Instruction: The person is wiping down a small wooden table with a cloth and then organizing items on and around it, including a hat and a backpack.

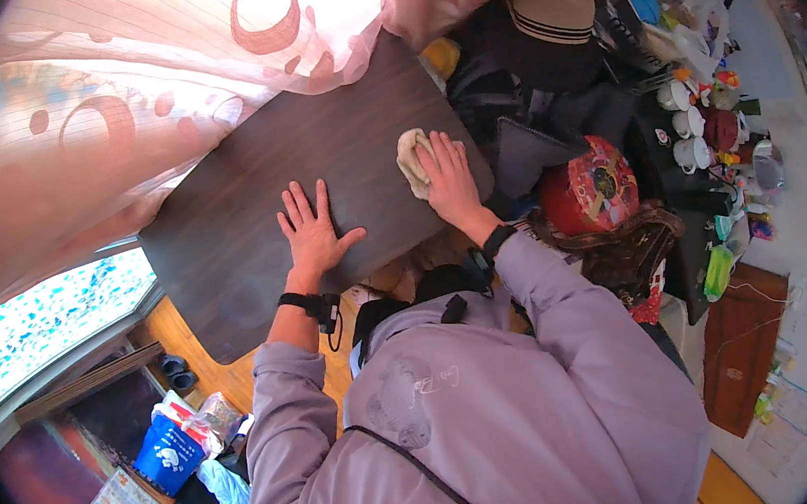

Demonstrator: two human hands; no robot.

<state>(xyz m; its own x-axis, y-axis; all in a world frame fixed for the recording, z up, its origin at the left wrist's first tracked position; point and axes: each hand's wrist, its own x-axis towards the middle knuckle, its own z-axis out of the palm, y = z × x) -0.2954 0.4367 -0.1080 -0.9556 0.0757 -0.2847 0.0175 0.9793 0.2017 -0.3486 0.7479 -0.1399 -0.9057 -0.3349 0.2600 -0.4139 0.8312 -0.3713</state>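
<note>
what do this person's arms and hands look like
The left hand and right hand are ungloved. Sleeves are greyish-purple, the left pushed up. Black bands circle both wrists; the left one carries a small dark box and looped cord.

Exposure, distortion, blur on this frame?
Head view: curtain burns toward white near top, window very bright; head view: faint sheen on table; head view: fisheye curvature, black vignette; head view: left hand and right hand show no obvious blur.
</note>
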